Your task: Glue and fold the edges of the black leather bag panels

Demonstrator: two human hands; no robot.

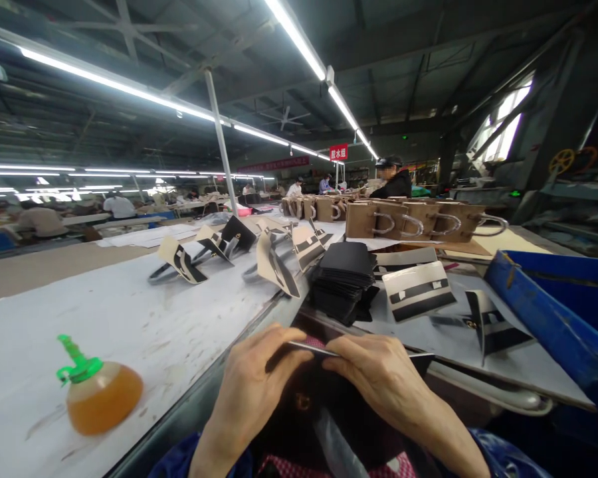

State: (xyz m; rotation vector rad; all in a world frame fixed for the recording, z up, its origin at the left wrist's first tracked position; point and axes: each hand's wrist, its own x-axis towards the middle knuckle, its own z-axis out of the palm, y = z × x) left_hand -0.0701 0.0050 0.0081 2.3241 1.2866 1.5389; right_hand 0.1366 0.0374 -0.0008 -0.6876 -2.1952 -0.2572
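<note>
A dark, matt-looking panel (329, 388) bears a gold-toned metal fitting (303, 401) and crinkled, glossy clear plastic film (337, 441). Smooth, translucent plastic forms the squeeze bottle (107, 398), its nozzle cap (82, 368) shiny green plastic, above smudged, paper-like white sheeting (179, 332). Black sheets (343, 269) look matt, cream-and-black panels (419, 291) faintly glossy, and the blue plastic bin (543, 318) scuffed.

A red sign (338, 153) reads "胶水组" in white; lettering on the long red banner (274, 164) behind is too small to read.

Tube lights (299, 37) overhead light worktop (179, 338) well; ceiling (389, 60) dim; window (512, 131) at right blown out; far background soft; wide-angle stretch at edges.
</note>
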